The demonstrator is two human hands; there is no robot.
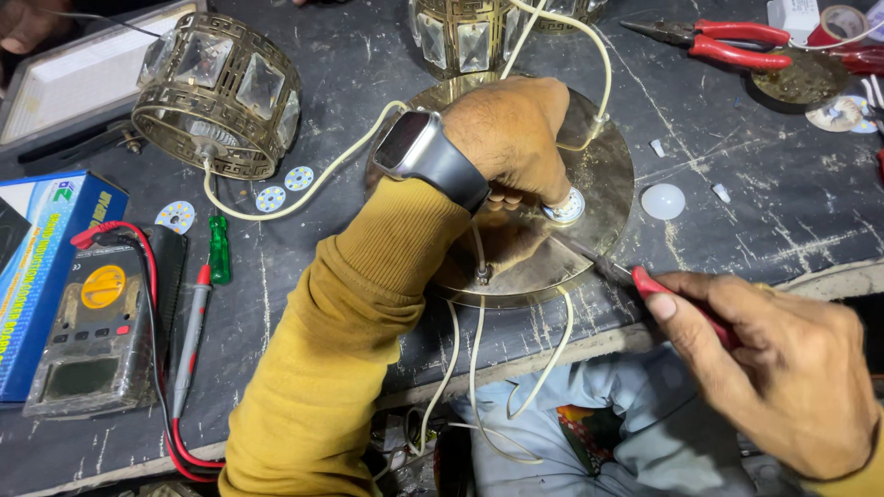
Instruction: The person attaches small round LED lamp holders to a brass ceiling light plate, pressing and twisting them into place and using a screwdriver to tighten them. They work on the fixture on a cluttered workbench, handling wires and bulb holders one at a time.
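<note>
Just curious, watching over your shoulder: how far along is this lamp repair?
Done: wires already run through the brass plate. In hand: left hand steadies a small round light board while the right hand works a red-handled screwdriver. Left: the shade and white dome cover lie loose.

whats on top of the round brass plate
On the brass plate the left hand presses a small round white LED disc; cream wires and a screwdriver tip cross it. The hand covers the disc's far part.
</note>
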